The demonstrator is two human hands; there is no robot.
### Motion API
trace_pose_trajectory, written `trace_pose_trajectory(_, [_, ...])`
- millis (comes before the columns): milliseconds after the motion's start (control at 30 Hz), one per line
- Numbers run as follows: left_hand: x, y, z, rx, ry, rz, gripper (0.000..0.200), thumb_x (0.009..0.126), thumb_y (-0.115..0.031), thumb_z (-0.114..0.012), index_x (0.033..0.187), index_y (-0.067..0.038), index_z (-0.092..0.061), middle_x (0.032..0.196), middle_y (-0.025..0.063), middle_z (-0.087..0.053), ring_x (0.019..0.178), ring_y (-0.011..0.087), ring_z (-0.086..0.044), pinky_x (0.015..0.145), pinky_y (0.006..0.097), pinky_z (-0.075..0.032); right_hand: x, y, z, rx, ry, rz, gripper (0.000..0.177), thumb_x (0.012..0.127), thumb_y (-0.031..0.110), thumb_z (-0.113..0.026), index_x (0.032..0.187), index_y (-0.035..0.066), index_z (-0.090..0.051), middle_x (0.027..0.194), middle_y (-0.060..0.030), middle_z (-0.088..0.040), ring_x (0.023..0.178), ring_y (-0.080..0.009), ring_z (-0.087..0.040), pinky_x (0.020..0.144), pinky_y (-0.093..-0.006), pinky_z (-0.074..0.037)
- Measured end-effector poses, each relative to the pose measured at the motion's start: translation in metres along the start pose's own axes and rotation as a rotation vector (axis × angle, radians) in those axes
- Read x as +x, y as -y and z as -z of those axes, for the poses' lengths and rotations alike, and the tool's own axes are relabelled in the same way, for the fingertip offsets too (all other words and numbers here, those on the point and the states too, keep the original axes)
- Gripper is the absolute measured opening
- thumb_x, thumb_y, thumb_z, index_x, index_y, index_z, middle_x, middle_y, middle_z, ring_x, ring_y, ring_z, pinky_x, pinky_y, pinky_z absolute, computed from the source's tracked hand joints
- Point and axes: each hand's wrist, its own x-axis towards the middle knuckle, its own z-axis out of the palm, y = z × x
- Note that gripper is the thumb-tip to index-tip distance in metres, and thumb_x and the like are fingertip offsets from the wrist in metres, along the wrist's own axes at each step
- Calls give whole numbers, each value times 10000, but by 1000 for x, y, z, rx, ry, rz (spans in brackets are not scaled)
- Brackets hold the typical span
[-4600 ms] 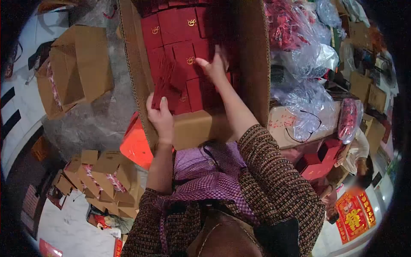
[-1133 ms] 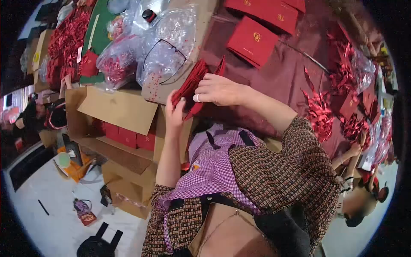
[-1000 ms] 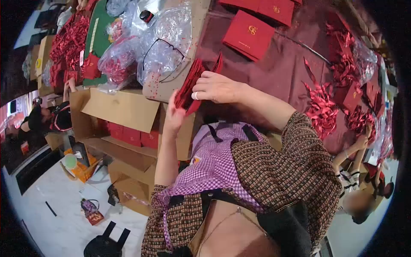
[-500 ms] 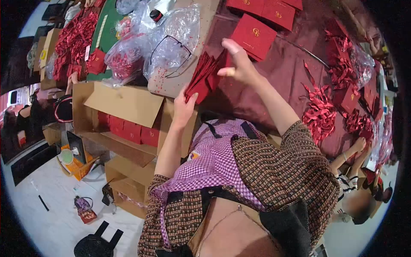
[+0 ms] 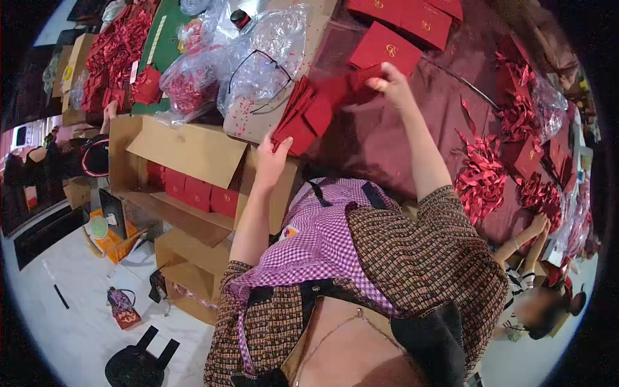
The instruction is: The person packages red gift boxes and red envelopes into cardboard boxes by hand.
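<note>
My left hand (image 5: 276, 155) is closed round the lower end of a fanned stack of red cards (image 5: 309, 119), its thumb pressed on the front one. Out to the upper right, my right hand (image 5: 392, 84) pinches a red card piece (image 5: 364, 80). That piece is smeared by motion and stretches back toward the stack. Just above my right hand lies a pile of red gold-printed cards (image 5: 390, 48) on the dark red cloth (image 5: 387, 142). Further red printed packs (image 5: 429, 26) lie behind it.
Left of the stack, eyeglasses (image 5: 261, 68) rest on clear plastic wrap (image 5: 280, 39). An open cardboard box (image 5: 184, 145) holding red packs stands at the left. Red ribbons (image 5: 480, 171) lie heaped at the right. Another person's hands (image 5: 540, 226) are at the far right.
My right hand has gone from open with spread fingers to pinching a red piece, slightly up and to the right. The stack in my left hand has fanned wider.
</note>
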Motion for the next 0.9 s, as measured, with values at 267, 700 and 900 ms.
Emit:
trace_pose_trajectory(267, [-1,6,6,-61,-15,45,403,899,-81,-569,1263,43,-448,1084,80,-612,969,124,-570,874,277,-453,-27,30,7,444,54,-205,451,698,104,-768,1103,64,-573,1009,-2,-608,894,-122,-568,826,-273,-461])
trace_pose_trajectory(700, [0,11,6,-86,-29,37,428,880,-86,-592,1271,32,-463,1157,75,-586,1046,134,-541,932,283,-418,-32,-17,-76,229,243,-217,353,768,70,-719,1096,64,-587,1010,22,-602,938,-99,-554,848,-272,-448])
trace_pose_trajectory(900, [0,12,6,-131,-11,-9,423,888,-86,-579,1277,31,-460,1151,65,-592,1044,130,-539,942,280,-402,-34,-14,-72,297,267,-274,337,771,70,-717,1078,66,-579,982,5,-616,912,-115,-570,838,-274,-456])
